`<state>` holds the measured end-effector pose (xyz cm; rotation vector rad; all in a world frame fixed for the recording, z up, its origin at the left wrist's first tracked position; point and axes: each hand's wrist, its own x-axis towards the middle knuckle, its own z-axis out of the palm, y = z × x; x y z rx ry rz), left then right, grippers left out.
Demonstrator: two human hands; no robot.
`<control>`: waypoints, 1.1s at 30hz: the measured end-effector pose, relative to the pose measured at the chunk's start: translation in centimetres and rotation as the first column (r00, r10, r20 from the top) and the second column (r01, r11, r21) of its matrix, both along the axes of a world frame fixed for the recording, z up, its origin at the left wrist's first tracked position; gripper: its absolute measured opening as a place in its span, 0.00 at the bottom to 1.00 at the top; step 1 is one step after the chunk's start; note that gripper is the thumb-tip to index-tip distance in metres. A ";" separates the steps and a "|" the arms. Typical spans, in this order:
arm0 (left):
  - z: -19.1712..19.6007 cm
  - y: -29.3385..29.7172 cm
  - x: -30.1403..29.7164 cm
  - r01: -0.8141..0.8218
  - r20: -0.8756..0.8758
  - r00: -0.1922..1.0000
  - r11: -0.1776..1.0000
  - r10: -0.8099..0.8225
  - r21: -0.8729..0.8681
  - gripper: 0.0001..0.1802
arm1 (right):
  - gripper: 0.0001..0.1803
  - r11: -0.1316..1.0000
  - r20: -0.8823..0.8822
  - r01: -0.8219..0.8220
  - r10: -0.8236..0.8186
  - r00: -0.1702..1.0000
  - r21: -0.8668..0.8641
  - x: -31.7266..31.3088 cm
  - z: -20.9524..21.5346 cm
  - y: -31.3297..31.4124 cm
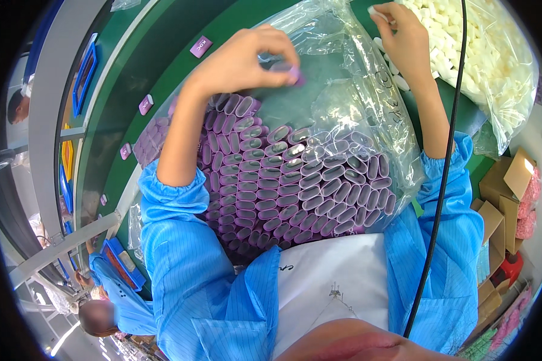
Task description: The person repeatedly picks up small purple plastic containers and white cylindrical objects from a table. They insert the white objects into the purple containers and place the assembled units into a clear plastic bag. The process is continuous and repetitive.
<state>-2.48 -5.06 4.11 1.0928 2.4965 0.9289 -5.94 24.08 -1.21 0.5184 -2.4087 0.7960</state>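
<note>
Pinching a small purple shell [296, 76], blurred, between the thumb and fingers [273, 79], your left hand [246, 60] hangs above the upper left part of the packed purple shells [265, 174]. Your right hand [406, 48], well apart at the upper right, has its thumb and fingertips closed to a narrow grip on a small white piece [374, 11].

Below your left hand, the packed shells stand close together in rows, most with their oval open ends facing up, reaching down to your white shirt [337, 265]. A clear plastic bag [367, 60] spreads above and to the right of them, its crinkled film covering part of the right side.

Just beside your right wrist, a few loose white pieces [398, 79] lie near a second clear bag [512, 102], which is filled with a heap of pale white pieces [464, 36]. A black cable [444, 180] runs down in front of your right side.

Along the green counter [177, 72] to your left, single purple blocks [201, 46] lie spaced apart. Farther left are blue trays [76, 90], a yellow tray [67, 153] and, lower down, a co-worker in blue [132, 307]. Open cardboard boxes [494, 186] stand at your far right.
</note>
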 end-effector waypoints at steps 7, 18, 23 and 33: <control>-3.4 4.4 0.6 -0.523 0.462 0.846 0.582 0.267 0.622 0.18 | 0.08 0.629 0.105 -0.416 0.623 0.775 -0.657 2.6 0.2 -2.9; -3.6 5.4 1.7 -0.515 0.448 0.852 0.588 0.271 0.623 0.16 | 0.08 0.615 0.069 -0.398 0.595 0.801 -0.680 3.3 -0.3 -3.5; -4.1 5.0 1.5 -0.587 0.603 0.787 0.456 0.128 0.669 0.15 | 0.08 0.633 0.047 -0.458 0.615 0.787 -0.624 3.2 0.6 -3.1; -3.8 5.2 1.8 -0.542 0.537 0.825 0.516 0.177 0.663 0.15 | 0.08 0.722 -0.102 -0.563 0.576 0.811 -0.401 3.2 0.2 -3.1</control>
